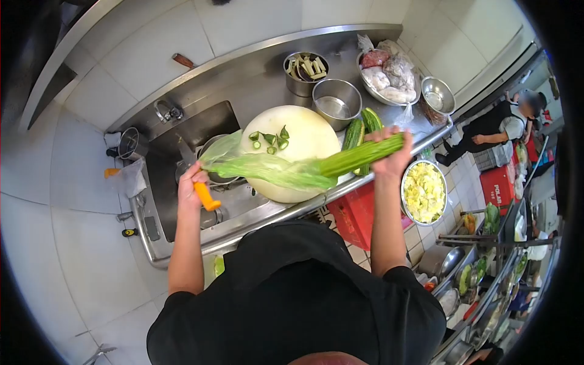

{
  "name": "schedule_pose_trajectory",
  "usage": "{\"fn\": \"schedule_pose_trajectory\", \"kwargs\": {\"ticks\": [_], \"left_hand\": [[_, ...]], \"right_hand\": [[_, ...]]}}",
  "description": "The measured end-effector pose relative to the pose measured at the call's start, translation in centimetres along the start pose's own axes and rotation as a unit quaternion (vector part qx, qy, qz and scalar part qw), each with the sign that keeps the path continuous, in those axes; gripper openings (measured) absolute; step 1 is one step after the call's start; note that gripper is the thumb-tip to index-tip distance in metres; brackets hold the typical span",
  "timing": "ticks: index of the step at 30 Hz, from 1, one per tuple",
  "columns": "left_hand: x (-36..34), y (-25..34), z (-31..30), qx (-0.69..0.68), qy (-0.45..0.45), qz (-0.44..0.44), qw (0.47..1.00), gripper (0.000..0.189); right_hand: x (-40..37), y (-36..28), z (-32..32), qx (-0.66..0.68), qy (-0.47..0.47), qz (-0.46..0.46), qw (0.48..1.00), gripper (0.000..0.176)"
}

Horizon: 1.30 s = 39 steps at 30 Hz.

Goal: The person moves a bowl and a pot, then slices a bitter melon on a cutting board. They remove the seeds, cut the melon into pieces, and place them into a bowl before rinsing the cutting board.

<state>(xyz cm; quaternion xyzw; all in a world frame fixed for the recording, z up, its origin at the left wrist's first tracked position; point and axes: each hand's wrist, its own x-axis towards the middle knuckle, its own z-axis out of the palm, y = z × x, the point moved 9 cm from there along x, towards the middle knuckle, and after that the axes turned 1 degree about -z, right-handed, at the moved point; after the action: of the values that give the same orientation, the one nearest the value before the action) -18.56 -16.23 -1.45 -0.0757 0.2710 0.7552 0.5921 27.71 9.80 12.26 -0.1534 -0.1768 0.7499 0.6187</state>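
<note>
A long bunch of ridged, bright green stalks (359,156), celery by its look, stretches across the round white cutting board (322,140), partly inside a translucent plastic bag (267,169). My right hand (391,157) is closed round the bare end of the stalks. At the other end, my left hand (192,182) pinches the gathered bag. An orange-handled tool (205,196), possibly a peeler, is also in that hand; its working end is hidden. Several cut green vegetable ends (269,140) lie on the board. Dark green cucumbers (353,137) rest beside it, partly behind the stalks.
A sink (201,131) holding pans is at left. Behind the board stand a pot of cut strips (306,67), an empty pot (336,102) and a bowl of bagged food (389,73). A bowl of chopped yellow-green vegetable (424,191) sits right. A co-worker (496,125) stands farther right.
</note>
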Motion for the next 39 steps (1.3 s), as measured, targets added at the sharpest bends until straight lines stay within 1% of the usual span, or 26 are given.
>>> {"fn": "schedule_pose_trajectory", "kwargs": {"ticks": [1, 3, 5, 7, 9, 11, 12, 13, 15, 17, 19, 21, 22, 25, 26, 27, 28, 29, 30, 31, 32, 33, 34, 35, 37, 39], "left_hand": [[-0.6, 1.0, -1.1, 0.036, 0.019, 0.011, 0.999, 0.005], [-2.0, 2.5, -3.3, 0.071, 0.056, 0.048, 0.995, 0.006], [-3.1, 4.0, -5.6, 0.076, 0.087, 0.075, 0.990, 0.007], [-4.2, 5.5, -8.6, 0.048, 0.116, 0.097, 0.987, 0.007], [-6.8, 7.3, -10.9, 0.079, 0.163, 0.146, 0.972, 0.009], [-10.2, 8.9, -12.9, 0.122, 0.189, 0.187, 0.956, 0.009], [-12.0, 9.0, -13.0, 0.111, 0.196, 0.175, 0.958, 0.018], [-14.4, 9.2, -12.1, 0.153, 0.222, 0.199, 0.942, 0.022], [-18.5, 9.0, -9.4, 0.234, 0.279, 0.239, 0.900, 0.033], [-22.5, 8.6, -10.9, 0.261, 0.349, 0.226, 0.871, 0.049], [-27.0, 8.1, -12.5, 0.284, 0.376, 0.210, 0.857, 0.051], [-32.3, 6.4, -13.3, 0.307, 0.406, 0.201, 0.837, 0.054], [-35.4, 5.4, -12.9, 0.319, 0.424, 0.196, 0.825, 0.055], [-44.0, 2.8, -13.0, 0.336, 0.499, 0.182, 0.778, 0.064], [-46.9, 1.8, -13.4, 0.346, 0.521, 0.174, 0.761, 0.067], [-50.0, 1.1, -14.1, 0.366, 0.569, 0.186, 0.712, 0.066], [-52.7, 0.9, -16.2, 0.402, 0.600, 0.165, 0.672, 0.059], [-54.7, 0.7, -18.3, 0.398, 0.623, 0.184, 0.648, 0.050], [-54.8, 0.0, -19.1, 0.385, 0.606, 0.181, 0.672, 0.046], [-54.1, -0.9, -17.5, 0.367, 0.600, 0.195, 0.684, 0.043], [-53.4, -1.4, -18.2, 0.356, 0.598, 0.194, 0.691, 0.042], [-52.5, -2.1, -19.8, 0.366, 0.600, 0.191, 0.685, 0.041], [-52.2, -2.5, -21.5, 0.376, 0.607, 0.190, 0.674, 0.040], [-51.8, -3.1, -24.7, 0.366, 0.600, 0.200, 0.683, 0.040], [-50.3, -4.3, -32.8, 0.344, 0.594, 0.214, 0.695, 0.041], [-47.6, -4.8, -34.9, 0.358, 0.588, 0.197, 0.698, 0.041]], "right_hand": [[0.6, -2.7, 0.5, 0.014, 0.001, -0.045, 0.999, 0.027], [1.9, -7.0, 1.6, 0.067, -0.051, -0.103, 0.991, 0.030], [3.2, -10.1, 0.7, 0.141, -0.023, -0.132, 0.981, 0.033], [4.4, -12.8, -0.6, 0.175, -0.104, -0.132, 0.970, 0.030], [4.5, -14.5, -2.1, 0.155, -0.053, -0.168, 0.972, 0.027], [5.1, -14.8, -3.2, 0.159, -0.027, -0.137, 0.977, 0.025], [5.6, -14.7, -3.4, 0.146, -0.050, -0.112, 0.982, 0.028], [6.0, -13.9, -3.4, 0.133, -0.074, -0.085, 0.985, 0.031], [6.4, -11.5, -3.3, 0.105, -0.070, -0.059, 0.990, 0.031], [6.9, -7.9, -3.7, 0.052, -0.018, -0.035, 0.998, 0.033], [8.4, -4.4, -5.4, -0.016, -0.032, 0.015, 0.999, 0.034], [8.8, -1.1, -7.0, -0.090, 0.043, 0.018, 0.995, 0.033], [9.3, 0.5, -8.2, -0.112, 0.053, 0.040, 0.991, 0.031], [11.1, 3.3, -9.8, -0.094, 0.006, 0.093, 0.991, 0.029], [11.5, 4.4, -9.7, -0.080, -0.020, 0.137, 0.987, 0.026], [10.9, 5.7, -8.5, -0.077, -0.047, 0.175, 0.980, 0.025], [10.1, 6.1, -6.9, -0.084, -0.069, 0.192, 0.975, 0.024], [10.5, 5.7, -7.4, -0.145, -0.033, 0.138, 0.979, 0.020], [9.6, 5.6, -5.4, -0.161, -0.023, 0.105, 0.981, 0.019], [10.0, 6.7, -5.1, -0.080, -0.099, 0.168, 0.977, 0.019], [9.1, 6.8, -3.8, -0.102, -0.104, 0.123, 0.982, 0.026], [8.3, 7.4, -3.0, -0.080, -0.133, 0.118, 0.981, 0.027], [7.7, 7.5, -3.1, -0.117, -0.122, 0.096, 0.981, 0.025], [7.1, 7.4, -3.4, -0.150, -0.112, 0.078, 0.979, 0.024], [5.9, 8.4, -5.3, -0.203, -0.097, 0.132, 0.965, 0.032], [4.8, 8.6, -5.5, -0.195, -0.047, 0.162, 0.966, 0.035]]}}
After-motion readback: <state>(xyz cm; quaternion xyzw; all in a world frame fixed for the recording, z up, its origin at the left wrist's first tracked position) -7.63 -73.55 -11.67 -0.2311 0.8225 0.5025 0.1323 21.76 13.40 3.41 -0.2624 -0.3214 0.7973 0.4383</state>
